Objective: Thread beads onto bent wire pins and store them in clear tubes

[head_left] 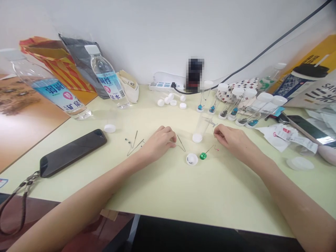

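My left hand (164, 138) is closed just above the table, its fingertips beside a bent metal rod (181, 143); whatever they hold is hidden. Pinched together, the fingers of my right hand (223, 134) are at a small metal piece (213, 123) next to a clear tube (203, 124) with a white base; what they grip is too small to tell. Between the hands lie a small white cap (192, 159), open side up, and a green ball (203, 156) with a thin wire. More thin metal rods (135, 143) lie left of my left hand.
A black phone (73, 152) lies at the left, with water bottles (110, 78) behind it. Several white caps (173, 102) sit near the power strip (166, 85). Capped tubes with blue pieces (233, 101) stand at the back right, near papers (286, 136) and another phone (311, 127).
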Demonstrator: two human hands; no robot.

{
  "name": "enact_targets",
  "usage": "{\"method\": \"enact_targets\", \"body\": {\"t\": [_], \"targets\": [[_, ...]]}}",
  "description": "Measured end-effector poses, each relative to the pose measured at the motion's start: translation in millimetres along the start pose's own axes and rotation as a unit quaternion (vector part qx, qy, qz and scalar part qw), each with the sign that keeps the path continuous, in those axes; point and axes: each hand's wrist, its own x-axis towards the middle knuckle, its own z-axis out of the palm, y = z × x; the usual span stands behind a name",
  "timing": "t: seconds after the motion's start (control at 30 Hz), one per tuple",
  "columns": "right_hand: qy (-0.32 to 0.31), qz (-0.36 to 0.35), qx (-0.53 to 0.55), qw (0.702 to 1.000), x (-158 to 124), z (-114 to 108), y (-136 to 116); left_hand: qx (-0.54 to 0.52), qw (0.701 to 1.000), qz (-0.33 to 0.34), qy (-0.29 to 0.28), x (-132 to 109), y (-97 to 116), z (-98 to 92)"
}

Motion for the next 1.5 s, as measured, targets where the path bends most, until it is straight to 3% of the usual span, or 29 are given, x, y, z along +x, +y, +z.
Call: {"method": "enact_targets", "body": {"t": [0.13,0.23,0.33,0.5,0.57,0.67,0.8,1.07,1.5], "targets": [[0.04,0.045,0.146,0.988,-3.6,-8.2,-8.6,-0.029,0.997,0.05,0.044,-1.6,7.0,0.1],[0.107,0.067,0.275,0.953,-5.0,-11.5,-14.8,-0.072,0.99,0.119,0.016,-4.4,16.8,6.7],[0.194,0.073,0.382,0.901,-6.8,-18.2,-23.0,-0.078,0.987,0.138,-0.018,-7.0,25.1,17.3],[0.285,0.031,0.432,0.855,-22.1,-35.4,-47.8,-0.085,0.985,0.143,-0.036,-7.3,28.3,26.1],[0.238,-0.01,0.447,0.862,-31.1,-37.6,-58.5,-0.104,0.981,0.157,-0.037,-7.3,28.6,24.2],[0.115,-0.127,0.444,0.88,-40.1,-31.8,-69.5,-0.13,0.976,0.163,-0.053,-8.9,30.6,19.4],[0.076,-0.207,0.371,0.902,-39.9,-16.0,-73.5,-0.155,0.972,0.146,-0.098,-13.4,34.2,15.6],[0.064,-0.15,0.348,0.923,-39.7,2.1,-76.8,-0.193,0.964,0.145,-0.115,-16.5,35.7,10.7],[0.057,-0.14,0.34,0.928,-39.3,9.3,-78.7,-0.185,0.966,0.143,-0.107,-18.2,38.3,12.7]]}}
